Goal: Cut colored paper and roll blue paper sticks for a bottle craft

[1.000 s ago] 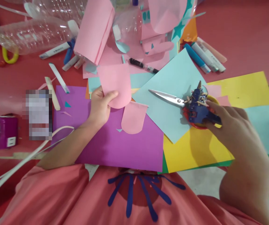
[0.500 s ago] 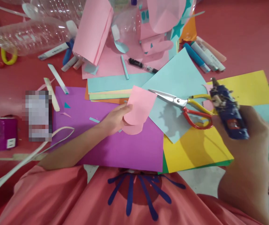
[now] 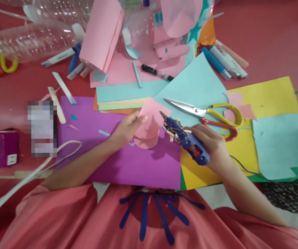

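Note:
My left hand [image 3: 128, 128] pinches the left edge of a pink paper piece [image 3: 151, 117] with a rounded lower end, held over the purple sheet [image 3: 118, 162]. Under its lower edge another rounded pink layer shows. My right hand [image 3: 212, 141] is wrapped round a dark blue glue gun [image 3: 187, 140], its tip pointing up and left at the right part of the pink paper. Dried glue strands cling to the gun's front. Scissors [image 3: 201, 110] with yellow and red handles lie just beyond, on light blue and yellow sheets.
Plastic bottles [image 3: 35, 39] and a pink-wrapped bottle [image 3: 102, 34] lie at the back. Markers [image 3: 224, 60] rest at the back right. A phone [image 3: 42, 128], a purple socket block [image 3: 1, 148] and a white cable [image 3: 32, 176] are at the left. A black cord [image 3: 242, 167] runs at the right.
My right hand has swung left with the glue gun, bringing its tip from beyond the scissors' handles to the pink paper. My left hand has barely moved.

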A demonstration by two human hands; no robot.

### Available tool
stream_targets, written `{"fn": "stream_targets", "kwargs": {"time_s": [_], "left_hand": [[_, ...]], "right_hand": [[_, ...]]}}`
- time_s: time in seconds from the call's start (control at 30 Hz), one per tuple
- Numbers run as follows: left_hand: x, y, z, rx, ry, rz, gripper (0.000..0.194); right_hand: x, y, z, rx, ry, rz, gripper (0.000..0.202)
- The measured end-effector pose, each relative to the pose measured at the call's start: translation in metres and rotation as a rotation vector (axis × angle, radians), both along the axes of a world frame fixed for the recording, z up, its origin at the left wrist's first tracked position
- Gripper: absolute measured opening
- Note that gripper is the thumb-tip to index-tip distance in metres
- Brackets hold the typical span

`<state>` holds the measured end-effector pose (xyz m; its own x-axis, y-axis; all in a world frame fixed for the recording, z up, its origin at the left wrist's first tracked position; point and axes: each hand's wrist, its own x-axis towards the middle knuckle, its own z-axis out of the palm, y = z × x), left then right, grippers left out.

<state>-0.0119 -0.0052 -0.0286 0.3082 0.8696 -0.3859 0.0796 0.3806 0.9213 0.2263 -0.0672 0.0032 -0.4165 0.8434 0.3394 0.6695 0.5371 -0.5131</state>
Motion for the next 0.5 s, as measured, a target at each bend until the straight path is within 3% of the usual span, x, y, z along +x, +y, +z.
{"fn": "stream_targets", "kwargs": {"time_s": [0.17,0.37,0.5], "left_hand": [[-0.006,0.011,0.011,0.11,0.046,-0.09,0.035],[-0.01,0.019,0.017,0.024,0.113,-0.231,0.04],[-0.015,0.024,0.016,0.026,0.162,-0.342,0.037]], "right_hand": [[0.004,0.009,-0.004,-0.154,0.113,-0.013,0.007],[0.01,0.02,-0.007,-0.761,0.415,-0.245,0.017],[0.015,0.021,-0.01,-0.854,0.484,-0.328,0.022]]}}
